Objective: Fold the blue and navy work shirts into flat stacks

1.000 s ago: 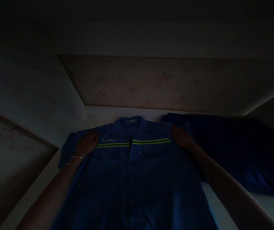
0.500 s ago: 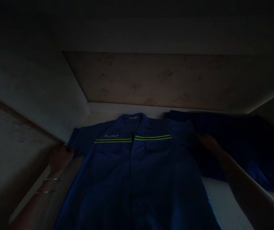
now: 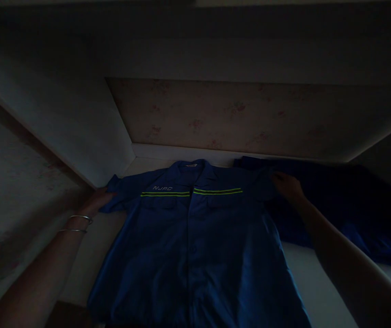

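A dark blue short-sleeved work shirt [image 3: 195, 246] lies front-up on a white surface [image 3: 318, 282], collar away from me, with a yellow-green stripe across the chest and pale lettering. My left hand [image 3: 96, 200], two bangles on its wrist, is closed on the end of the shirt's left sleeve. My right hand [image 3: 286, 186] grips the end of the right sleeve. The room is very dim and the fingers are hard to make out.
More dark blue cloth [image 3: 352, 214] lies spread to the right, partly under the shirt's sleeve. A flowered wall panel [image 3: 243, 118] stands behind, and a white side panel [image 3: 79, 136] closes off the left.
Both hands left the shirt's chest and shoulders and moved outward to the sleeve ends. The sleeves are now drawn out to the sides. The view shifted slightly.
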### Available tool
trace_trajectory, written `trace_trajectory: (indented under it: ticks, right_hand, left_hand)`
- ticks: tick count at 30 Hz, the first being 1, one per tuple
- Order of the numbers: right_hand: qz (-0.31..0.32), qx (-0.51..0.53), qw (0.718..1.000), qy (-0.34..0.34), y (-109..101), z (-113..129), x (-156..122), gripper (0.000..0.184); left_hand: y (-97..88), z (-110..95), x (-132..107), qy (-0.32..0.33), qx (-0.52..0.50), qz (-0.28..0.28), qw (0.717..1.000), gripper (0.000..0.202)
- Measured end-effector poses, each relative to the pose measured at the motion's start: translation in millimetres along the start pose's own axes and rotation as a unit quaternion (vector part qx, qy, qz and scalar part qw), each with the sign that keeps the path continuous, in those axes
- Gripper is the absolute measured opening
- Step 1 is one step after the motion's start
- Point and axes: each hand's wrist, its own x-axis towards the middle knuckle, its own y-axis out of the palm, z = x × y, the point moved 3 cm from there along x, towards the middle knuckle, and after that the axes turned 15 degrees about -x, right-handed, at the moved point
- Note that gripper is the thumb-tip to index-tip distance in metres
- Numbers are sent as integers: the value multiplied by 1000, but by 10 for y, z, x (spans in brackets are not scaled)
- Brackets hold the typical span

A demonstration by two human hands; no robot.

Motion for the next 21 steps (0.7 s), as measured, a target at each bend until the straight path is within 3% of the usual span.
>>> trace_trajectory:
  ticks: [4, 8, 10, 12, 15, 19, 21]
  right_hand:
    - [-58, 26, 997, -43, -321, 347, -186, 48]
    - [-69, -21, 984, -160, -469, 875, -533, 44]
    - [-43, -73, 970, -227, -452, 1154, -749, 43]
    - [-1, -107, 955, -277, -387, 1382, -946, 43]
    - [26, -97, 950, -296, -259, 1559, -1102, 49]
    - [-31, -84, 957, -274, -10, 1470, -1021, 48]
    - [-5, -127, 955, -267, 201, 1349, -944, 52]
  left_hand:
    - [-58, -245, 38, 12, -4, -6, 1000, 26]
    - [53, -659, -18, 64, 34, -43, 996, 33]
    - [263, -914, -159, 108, 46, -39, 992, 44]
    - [565, -1157, -355, 156, 51, -1, 986, 52]
    - [1010, -1405, -606, 213, 53, 49, 974, 51]
    - [1336, -1386, -643, 243, 67, 9, 968, 56]
    - [1441, -1255, -580, 241, 80, 1, 967, 56]
